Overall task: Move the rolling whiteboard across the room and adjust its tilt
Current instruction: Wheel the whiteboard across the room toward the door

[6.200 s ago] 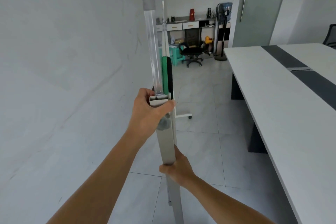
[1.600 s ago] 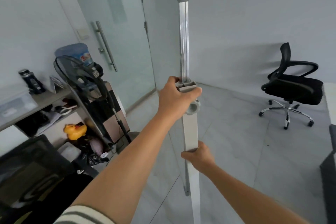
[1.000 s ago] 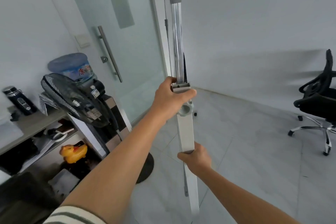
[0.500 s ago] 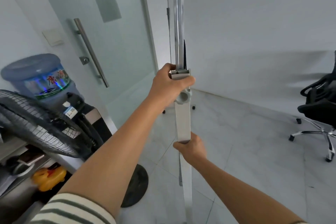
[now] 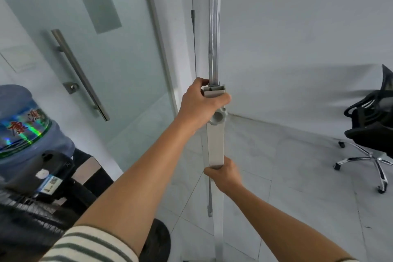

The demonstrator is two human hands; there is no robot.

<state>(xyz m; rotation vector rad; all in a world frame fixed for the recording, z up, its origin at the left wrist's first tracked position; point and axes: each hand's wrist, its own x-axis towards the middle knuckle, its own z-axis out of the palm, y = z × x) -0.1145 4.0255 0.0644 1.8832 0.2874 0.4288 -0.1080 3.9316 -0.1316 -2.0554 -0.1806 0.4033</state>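
I see the rolling whiteboard edge-on: its white board surface (image 5: 297,38) fills the right of the view and its silver frame edge (image 5: 213,32) rises at the centre. The grey stand post (image 5: 215,144) holds it, with a round grey tilt knob (image 5: 218,117) near the post's top. My left hand (image 5: 201,104) is closed around the top of the post, just above the knob. My right hand (image 5: 223,173) grips the same post lower down. The stand's wheels are out of sight.
A frosted glass door (image 5: 95,49) with a long steel handle (image 5: 79,74) stands at the left. A blue water bottle (image 5: 23,125) on a dispenser and a black fan (image 5: 25,219) crowd the lower left. A black office chair (image 5: 370,130) is at the right on the tiled floor.
The view has swung from the long table past the shelf to the glass door. In the last second the door, water bottle and fan came closer; both hands kept their grip on the post.
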